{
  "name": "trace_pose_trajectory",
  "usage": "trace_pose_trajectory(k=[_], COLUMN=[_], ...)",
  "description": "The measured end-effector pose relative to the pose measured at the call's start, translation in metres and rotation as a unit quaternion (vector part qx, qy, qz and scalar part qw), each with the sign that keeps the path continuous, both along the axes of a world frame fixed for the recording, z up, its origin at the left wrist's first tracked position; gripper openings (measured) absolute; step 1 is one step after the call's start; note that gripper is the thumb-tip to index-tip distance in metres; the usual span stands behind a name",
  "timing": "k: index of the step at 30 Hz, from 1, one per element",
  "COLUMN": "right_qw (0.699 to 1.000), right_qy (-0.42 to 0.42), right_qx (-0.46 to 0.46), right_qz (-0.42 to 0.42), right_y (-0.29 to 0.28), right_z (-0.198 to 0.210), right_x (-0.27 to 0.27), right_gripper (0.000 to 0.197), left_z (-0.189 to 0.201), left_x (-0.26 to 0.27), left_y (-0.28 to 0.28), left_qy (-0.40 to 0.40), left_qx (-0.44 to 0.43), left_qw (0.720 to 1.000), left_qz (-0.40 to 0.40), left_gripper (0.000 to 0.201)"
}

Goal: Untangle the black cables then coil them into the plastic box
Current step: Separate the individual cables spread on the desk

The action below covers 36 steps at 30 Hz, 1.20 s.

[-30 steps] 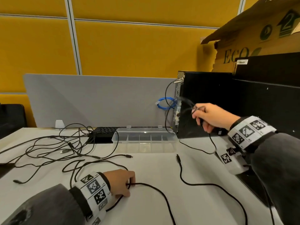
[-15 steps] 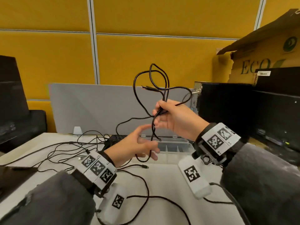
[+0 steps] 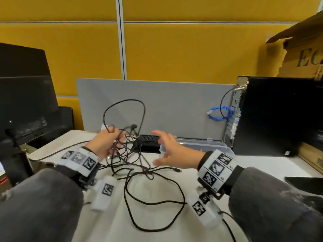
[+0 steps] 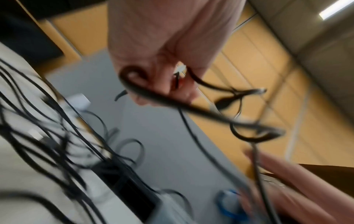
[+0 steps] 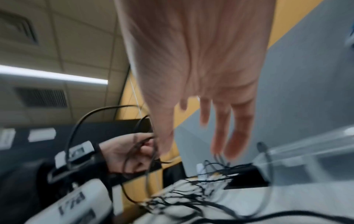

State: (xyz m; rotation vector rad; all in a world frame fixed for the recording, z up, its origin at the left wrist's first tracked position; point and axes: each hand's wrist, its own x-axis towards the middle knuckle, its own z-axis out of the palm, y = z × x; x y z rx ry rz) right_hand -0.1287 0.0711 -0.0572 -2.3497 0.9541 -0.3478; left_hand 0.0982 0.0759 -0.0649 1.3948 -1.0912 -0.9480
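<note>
My left hand [image 3: 111,142] is raised above the white table [image 3: 253,165] at centre left and grips a bundle of black cable loops [image 3: 125,105]; one loop stands up above the fist. In the left wrist view my left hand [image 4: 162,81] curls around the held cable [image 4: 201,112]. My right hand [image 3: 162,149] hovers just right of it with fingers spread and holds nothing; it is blurred in the right wrist view [image 5: 210,121]. Behind it lies the clear plastic box [image 3: 206,145]. A tangle of black cables [image 3: 139,165] lies on the table, with one wide loop [image 3: 157,203] near me.
A black computer tower [image 3: 272,116] stands at the right with a blue cable [image 3: 220,113] beside it. A grey divider [image 3: 174,102] closes off the back. A black keyboard [image 3: 148,138] lies under the cables. A dark monitor [image 3: 26,102] is at left, a cardboard box [image 3: 300,55] at upper right.
The coiled cable has passed from my right hand to my left, which now grips it lower and further left. My right hand has let go and opened. The head view has swung left.
</note>
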Motion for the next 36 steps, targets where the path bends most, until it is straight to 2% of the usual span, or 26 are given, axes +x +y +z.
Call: trace_pose_trajectory(k=[1,2,3,4,6,7,9,10,11,12,13,14,15,17,18,20,24,26,30,34,36], right_qw=[0.997,0.985,0.968,0.951,0.933,0.933,0.938,0.94,0.942,0.944,0.948,0.953,0.959,0.97,0.974,0.972,0.942,0.93,0.916,0.919,0.916], right_qy=[0.075,0.158,0.232,0.285,0.333,0.337,0.324,0.316,0.308,0.299,0.288,0.276,0.264,0.235,0.223,0.232,0.334,0.36,0.395,0.376,0.378], right_qx=[0.023,0.044,0.062,0.076,0.092,0.091,0.092,0.103,0.116,0.127,0.127,0.115,0.094,0.046,0.028,0.012,0.025,0.038,0.027,-0.006,-0.023], right_qz=[0.027,0.054,0.077,0.092,0.097,0.091,0.08,0.074,0.066,0.06,0.053,0.049,0.045,0.038,0.034,0.023,-0.032,-0.061,-0.071,-0.119,-0.132], right_y=[-0.001,-0.001,-0.001,0.001,0.003,0.004,0.003,0.002,0.002,0.002,0.003,0.003,0.003,0.004,0.004,0.005,0.007,0.008,0.006,-0.002,-0.002], right_z=[-0.008,-0.018,-0.029,-0.038,-0.053,-0.058,-0.064,-0.066,-0.068,-0.068,-0.068,-0.065,-0.061,-0.051,-0.046,-0.038,-0.027,-0.023,-0.021,-0.021,-0.02], right_x=[-0.008,-0.015,-0.021,-0.025,-0.032,-0.036,-0.043,-0.047,-0.05,-0.053,-0.057,-0.061,-0.064,-0.073,-0.078,-0.091,-0.12,-0.13,-0.142,-0.164,-0.175], right_gripper=[0.08,0.079,0.077,0.074,0.063,0.056,0.038,0.029,0.02,0.014,0.01,0.01,0.009,0.009,0.011,0.015,0.017,0.015,0.018,0.02,0.021], left_z=[-0.003,-0.007,-0.012,-0.017,-0.022,-0.023,-0.018,-0.014,-0.009,-0.005,-0.003,-0.001,0.0,-0.002,-0.004,-0.004,-0.001,-0.003,-0.006,-0.002,-0.003], left_x=[0.021,0.039,0.053,0.065,0.069,0.067,0.056,0.047,0.034,0.021,0.005,-0.011,-0.026,-0.04,-0.043,-0.042,-0.011,0.001,0.005,0.024,0.033], left_y=[-0.006,-0.009,-0.013,-0.017,-0.016,-0.014,-0.007,-0.002,0.005,0.013,0.022,0.031,0.041,0.049,0.048,0.042,0.017,0.006,-0.003,-0.002,-0.001], left_qy=[-0.056,-0.142,-0.226,-0.299,-0.397,-0.437,-0.51,-0.52,-0.509,-0.487,-0.474,-0.472,-0.48,-0.528,-0.551,-0.602,-0.658,-0.668,-0.689,-0.708,-0.706], left_qx=[0.03,0.067,0.1,0.132,0.171,0.177,0.166,0.135,0.1,0.069,0.061,0.089,0.138,0.241,0.27,0.256,0.23,0.235,0.247,0.261,0.257], left_qw=[0.996,0.981,0.957,0.93,0.888,0.868,0.831,0.833,0.85,0.871,0.876,0.865,0.84,0.768,0.74,0.718,0.714,0.706,0.681,0.652,0.655], left_qz=[0.059,0.113,0.149,0.166,0.159,0.157,0.149,0.132,0.092,0.023,-0.062,-0.146,-0.211,-0.271,-0.275,-0.238,-0.064,-0.008,0.035,0.079,0.087], left_gripper=[0.023,0.017,0.023,0.047,0.086,0.093,0.085,0.077,0.071,0.068,0.071,0.074,0.076,0.066,0.052,0.025,0.027,0.028,0.03,0.03,0.032])
